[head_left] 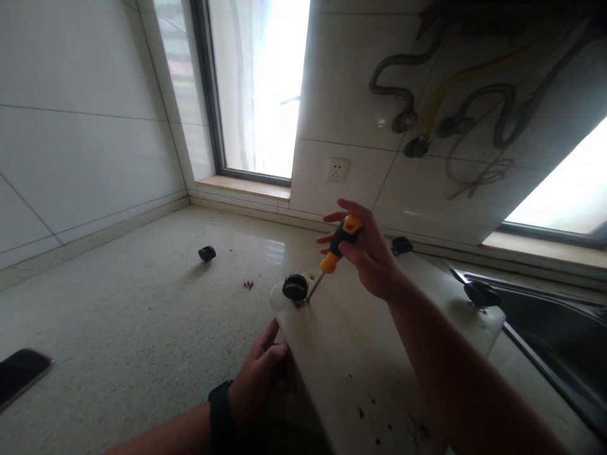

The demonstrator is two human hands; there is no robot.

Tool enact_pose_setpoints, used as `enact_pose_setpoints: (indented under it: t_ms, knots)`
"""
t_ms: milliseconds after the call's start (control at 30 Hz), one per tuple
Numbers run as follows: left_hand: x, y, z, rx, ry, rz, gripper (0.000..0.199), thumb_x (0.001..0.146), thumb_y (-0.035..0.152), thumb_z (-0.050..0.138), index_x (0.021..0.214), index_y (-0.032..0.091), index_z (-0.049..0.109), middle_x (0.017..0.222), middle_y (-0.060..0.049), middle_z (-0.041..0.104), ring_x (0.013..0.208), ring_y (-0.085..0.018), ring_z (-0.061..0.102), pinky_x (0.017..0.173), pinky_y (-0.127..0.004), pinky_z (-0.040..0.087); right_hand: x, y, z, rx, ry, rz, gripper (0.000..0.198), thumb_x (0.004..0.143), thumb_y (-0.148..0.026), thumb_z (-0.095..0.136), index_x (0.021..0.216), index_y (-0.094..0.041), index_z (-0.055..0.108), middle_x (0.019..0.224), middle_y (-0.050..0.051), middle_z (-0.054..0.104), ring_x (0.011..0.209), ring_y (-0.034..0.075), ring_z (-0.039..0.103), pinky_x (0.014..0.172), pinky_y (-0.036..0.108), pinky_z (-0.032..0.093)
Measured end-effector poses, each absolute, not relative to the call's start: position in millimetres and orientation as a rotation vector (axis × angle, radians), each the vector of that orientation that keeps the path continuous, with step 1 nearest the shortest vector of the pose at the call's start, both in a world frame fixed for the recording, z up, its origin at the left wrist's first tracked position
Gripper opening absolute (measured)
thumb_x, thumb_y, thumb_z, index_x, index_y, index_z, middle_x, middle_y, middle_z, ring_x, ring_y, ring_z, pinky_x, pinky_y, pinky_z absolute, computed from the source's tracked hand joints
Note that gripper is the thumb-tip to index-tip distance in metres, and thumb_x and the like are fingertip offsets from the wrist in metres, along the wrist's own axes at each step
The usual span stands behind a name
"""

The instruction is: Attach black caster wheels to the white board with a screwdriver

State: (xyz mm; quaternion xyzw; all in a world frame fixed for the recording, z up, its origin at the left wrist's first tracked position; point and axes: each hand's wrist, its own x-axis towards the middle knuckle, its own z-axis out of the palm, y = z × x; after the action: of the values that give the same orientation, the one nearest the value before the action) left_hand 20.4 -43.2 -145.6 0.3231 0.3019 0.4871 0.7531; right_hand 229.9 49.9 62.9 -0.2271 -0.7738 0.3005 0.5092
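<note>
In my right hand [367, 253] is a screwdriver [342, 243] with a yellow and black handle, gripped with some fingers extended. Its shaft slants down to the mounting plate of a black caster [294, 288] at the near-left corner of a white board [351, 328]. My left hand [265, 363], below that corner, grips the board's left edge; some of its fingers are hidden in shadow. Two more casters stand on the board, a rear caster [402, 244] and a right caster [481, 294]. Holes and small dark bits mark the board's front part.
A loose caster [207, 253] and a few small screws [248, 285] lie on the speckled counter [165, 322]. At the left edge is a dark phone [23, 376]. A metal sink [559, 335] borders the board's right side. Pipes and a socket [337, 169] are on the tiled wall.
</note>
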Motion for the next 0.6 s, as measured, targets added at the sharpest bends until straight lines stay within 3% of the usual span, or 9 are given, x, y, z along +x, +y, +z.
enact_pose_setpoints:
  t_ms: [67,100,200,300,400,500,600]
  knots:
    - [19.7,-43.7,-145.8,0.715,0.652,1.056,0.088,0.088,0.038,0.069,0.163,0.018,0.027,0.07,0.0,0.062,0.05,-0.015,0.058,0.047,-0.025,0.046,235.7,50.7,66.6,-0.401,-1.862,0.975,0.056,0.098,-0.022,0.06,0.148,-0.039,0.042,0.15,0.005,0.049,0.125,0.024,0.062,0.105,0.047,0.057]
    - [19.3,-43.9,-145.7,0.722,0.649,1.055,0.087,0.088,0.038,0.068,0.163,0.019,0.027,0.07,0.0,0.062,0.05,-0.015,0.059,0.048,-0.025,0.046,237.7,51.1,68.0,-0.359,-1.858,1.062,0.055,0.097,-0.021,0.063,0.145,-0.039,0.044,0.148,0.004,0.051,0.129,0.025,0.061,0.109,0.05,0.055]
    - [18.9,-44.3,-143.8,0.734,0.658,1.057,0.088,0.088,0.039,0.068,0.163,0.018,0.027,0.068,0.0,0.062,0.049,-0.015,0.059,0.047,-0.025,0.046,238.5,51.6,70.0,-0.374,-1.833,1.122,0.049,0.088,-0.02,0.077,0.128,-0.035,0.053,0.121,0.002,0.067,0.113,0.025,0.07,0.098,0.051,0.061]
    - [19.2,-45.0,-140.3,0.727,0.673,1.058,0.093,0.086,0.04,0.07,0.163,0.016,0.023,0.065,0.001,0.061,0.049,-0.016,0.058,0.047,-0.025,0.047,232.1,49.2,69.8,-0.614,-1.758,0.767,0.052,0.075,-0.024,0.087,0.112,-0.03,0.051,0.097,-0.002,0.065,0.084,0.02,0.072,0.071,0.038,0.065]
    - [19.3,-45.1,-138.6,0.714,0.687,1.051,0.094,0.085,0.039,0.07,0.163,0.014,0.024,0.063,0.001,0.061,0.048,-0.016,0.059,0.046,-0.025,0.047,223.5,43.7,69.7,-0.832,-1.717,0.099,0.048,0.072,-0.028,0.086,0.1,-0.027,0.048,0.08,-0.005,0.054,0.065,0.014,0.056,0.055,0.03,0.052]
    - [19.4,-44.1,-139.9,0.712,0.67,1.055,0.091,0.086,0.037,0.069,0.162,0.016,0.025,0.063,0.002,0.06,0.048,-0.016,0.06,0.045,-0.024,0.046,219.4,39.0,69.9,-0.865,-1.774,-0.218,0.042,0.078,-0.027,0.08,0.109,-0.026,0.051,0.083,-0.003,0.053,0.066,0.014,0.052,0.06,0.031,0.049]
    - [19.6,-42.8,-140.7,0.714,0.651,1.063,0.091,0.086,0.037,0.069,0.162,0.017,0.025,0.064,0.002,0.06,0.048,-0.016,0.059,0.045,-0.025,0.047,224.7,39.7,69.3,-0.781,-1.908,0.071,0.05,0.091,-0.028,0.07,0.135,-0.028,0.048,0.104,0.002,0.059,0.083,0.016,0.062,0.073,0.034,0.056]
